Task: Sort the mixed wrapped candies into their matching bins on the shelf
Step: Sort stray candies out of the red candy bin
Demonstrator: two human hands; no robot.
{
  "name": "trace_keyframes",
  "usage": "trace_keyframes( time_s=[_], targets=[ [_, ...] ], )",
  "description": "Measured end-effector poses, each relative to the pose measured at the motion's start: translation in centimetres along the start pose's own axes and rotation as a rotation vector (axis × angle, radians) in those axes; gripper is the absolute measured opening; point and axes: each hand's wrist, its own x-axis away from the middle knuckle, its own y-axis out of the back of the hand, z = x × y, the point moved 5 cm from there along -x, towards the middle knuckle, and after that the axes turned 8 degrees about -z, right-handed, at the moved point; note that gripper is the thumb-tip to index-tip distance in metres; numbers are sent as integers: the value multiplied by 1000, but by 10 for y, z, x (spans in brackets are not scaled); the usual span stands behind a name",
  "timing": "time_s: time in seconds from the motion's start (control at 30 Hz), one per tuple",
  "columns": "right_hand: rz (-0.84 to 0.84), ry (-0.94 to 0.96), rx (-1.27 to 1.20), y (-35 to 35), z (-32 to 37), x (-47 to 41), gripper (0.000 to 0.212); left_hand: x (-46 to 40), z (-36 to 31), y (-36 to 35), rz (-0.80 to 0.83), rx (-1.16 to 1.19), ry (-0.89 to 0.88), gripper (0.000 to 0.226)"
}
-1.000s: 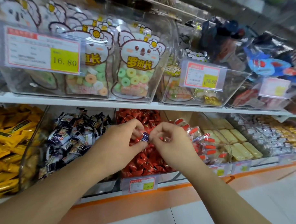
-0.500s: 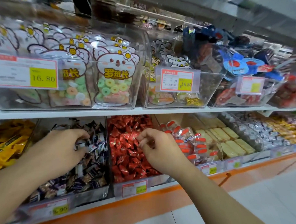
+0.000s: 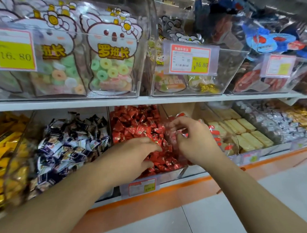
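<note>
On the lower shelf, a clear bin of red wrapped candies (image 3: 132, 124) stands in the middle. To its left is a bin of dark blue and white wrapped candies (image 3: 71, 136). My left hand (image 3: 133, 155) reaches into the red bin, its fingers stretched out and resting on the red candies. At the red bin's right wall my right hand (image 3: 195, 139) hovers with curled fingers. Blur hides whether it pinches anything. Just right of it lies a bin of clear candies with red ends (image 3: 217, 131).
Yellow wrapped bars (image 3: 4, 139) fill the far left bin. Pale yellow bars (image 3: 245, 130) and silver candies (image 3: 274, 122) lie to the right. Upper-shelf bins hold bagged ring sweets (image 3: 111, 65). A price tag (image 3: 142, 186) hangs on the red bin's front.
A second ago both hands held a small blue candy. My left hand then went to the dark blue bin and has now come back to the red candies. My right hand stayed put.
</note>
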Motion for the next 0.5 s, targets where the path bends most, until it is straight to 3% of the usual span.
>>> trace_keyframes(
  time_s=[0.2, 0.5],
  targets=[
    [20, -14, -9, 1, -5, 0, 28, -24, -4, -39, 287, -57, -9, 53],
    [42, -7, -2, 2, -3, 2, 24, -28, -1, -24, 141, -55, 106, 29]
  ],
)
